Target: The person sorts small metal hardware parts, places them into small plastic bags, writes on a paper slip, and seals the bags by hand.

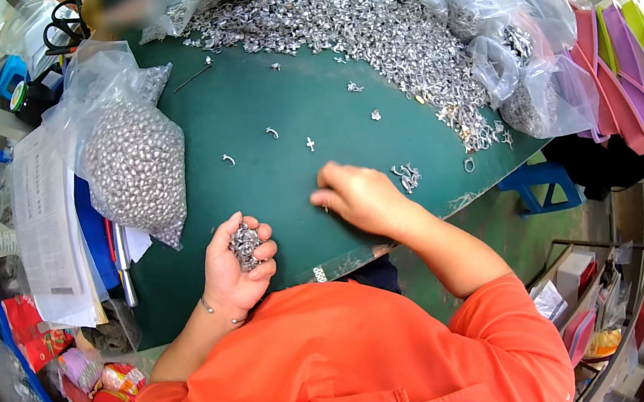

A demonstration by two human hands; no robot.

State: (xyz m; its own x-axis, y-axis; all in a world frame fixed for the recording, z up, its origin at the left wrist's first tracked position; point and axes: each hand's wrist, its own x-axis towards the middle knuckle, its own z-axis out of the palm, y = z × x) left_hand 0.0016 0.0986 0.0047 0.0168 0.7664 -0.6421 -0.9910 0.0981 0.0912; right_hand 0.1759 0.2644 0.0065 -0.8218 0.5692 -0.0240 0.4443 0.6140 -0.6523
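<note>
My left hand (pixel 237 265) is cupped, palm up, around a heap of small silver metal pieces (pixel 246 246). Its fingers curl over the heap near the table's front edge. To the right, my right hand (pixel 361 199) is over the green table (pixel 269 184), slightly blurred, thumb and fingers drawn together. A tiny bit shows below its fingertips, too small to name. Just beyond that hand lies a small silver cross (pixel 310 144). Two curved silver pieces (pixel 228 160) lie further left, and a small cluster of silver pieces (pixel 407 177) sits right of my right hand.
A broad pile of silver pieces (pixel 362 24) covers the back right. Clear bags (pixel 520 80) of metal parts line it. On the left stand a bag of silver beads (pixel 134 158), papers (pixel 51 225) and scissors (pixel 65 27). Pink trays (pixel 611 74) and a blue stool (pixel 545 186) are right.
</note>
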